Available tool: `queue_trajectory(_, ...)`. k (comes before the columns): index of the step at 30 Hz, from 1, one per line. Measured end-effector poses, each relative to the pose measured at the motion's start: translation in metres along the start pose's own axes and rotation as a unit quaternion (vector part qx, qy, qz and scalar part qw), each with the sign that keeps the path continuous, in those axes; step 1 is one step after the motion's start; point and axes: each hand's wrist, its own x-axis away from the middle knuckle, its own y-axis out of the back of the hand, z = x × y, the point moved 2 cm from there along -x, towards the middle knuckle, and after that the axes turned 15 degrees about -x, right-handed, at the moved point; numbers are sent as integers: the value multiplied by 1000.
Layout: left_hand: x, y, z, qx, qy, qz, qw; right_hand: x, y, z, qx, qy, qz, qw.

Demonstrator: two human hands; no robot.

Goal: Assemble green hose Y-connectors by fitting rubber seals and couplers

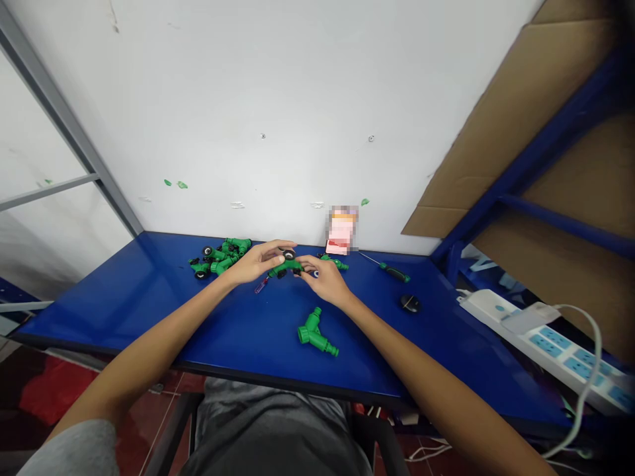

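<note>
Between my two hands, above the blue table, is a green Y-shaped hose splitter (284, 267) with black parts and a black-rimmed round end facing up. My left hand (255, 263) is closed on its left side, thumb and fingers about the round end. At the other end, the fingers of my right hand (328, 283) pinch near a small black part, partly hidden by the fingers. A small screwdriver with a clear reddish handle (261, 285) lies just below my left hand. Nearer the front edge rests another green Y-shaped splitter (316, 334), without visible black parts.
Several green splitters (225, 256) are heaped at the left rear. Another green piece (338, 263) lies behind my right hand. A green-handled screwdriver (394, 272) and a black round object (410, 303) lie right. A white power strip (526, 330) edges the table (223, 330). A blurred phone-like screen (341, 231) leans on the wall.
</note>
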Motion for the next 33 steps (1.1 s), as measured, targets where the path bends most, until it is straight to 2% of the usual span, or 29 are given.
queue_trajectory(3,1,-2,-2,-2,9,-5,1000,-1,5,0,21,6,-60,998)
queue_trajectory(6,0,-4,-5,-60,-12,-34,998,-1,11,5,62,22,-81,995)
queue_trajectory(13,6,-13,-19,-234,-114,-98,961,2,17,9,149,69,-65,984)
queue_trajectory(16,7,-15,-24,-252,-152,-122,948,3,18,7,156,83,-55,983)
queue_trajectory(23,7,-14,-27,-237,-166,-166,943,4,16,11,174,112,-30,978)
queue_trajectory(27,8,-15,-29,-288,-204,-194,915,3,15,22,114,117,-2,987)
queue_trajectory(30,9,-16,-30,-341,-238,-206,886,2,12,32,3,91,17,996)
queue_trajectory(33,9,-18,-30,-372,-255,-208,868,1,5,39,-82,54,26,995)
